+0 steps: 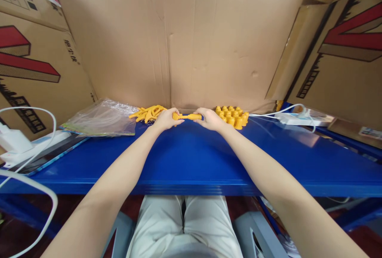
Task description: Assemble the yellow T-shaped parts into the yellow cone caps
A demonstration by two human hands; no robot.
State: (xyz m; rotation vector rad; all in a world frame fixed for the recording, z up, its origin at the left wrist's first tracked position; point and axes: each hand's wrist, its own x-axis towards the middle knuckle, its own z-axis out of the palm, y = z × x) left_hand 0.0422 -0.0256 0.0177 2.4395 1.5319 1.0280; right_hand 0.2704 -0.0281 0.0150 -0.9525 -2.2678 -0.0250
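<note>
Over the back of the blue tabletop, my left hand (165,121) and my right hand (211,119) face each other. A slim yellow plastic piece (192,117) spans the gap between them, lying roughly level. Its left end is pinched by my left fingers and its right end by my right fingers. Whether it is one part or two joined parts, I cannot tell. Just left of my left hand lies a loose heap of yellow plastic parts (147,113). Close by my right hand, several stubby yellow parts (237,119) stand upright in a tight group.
A clear plastic bag (103,119) rests on the blue table (191,158) at left. Beyond it are a white charger (13,140), cables and a flat dark device (50,154). A cardboard sheet (221,47) walls the back. A white power strip (304,119) lies at right.
</note>
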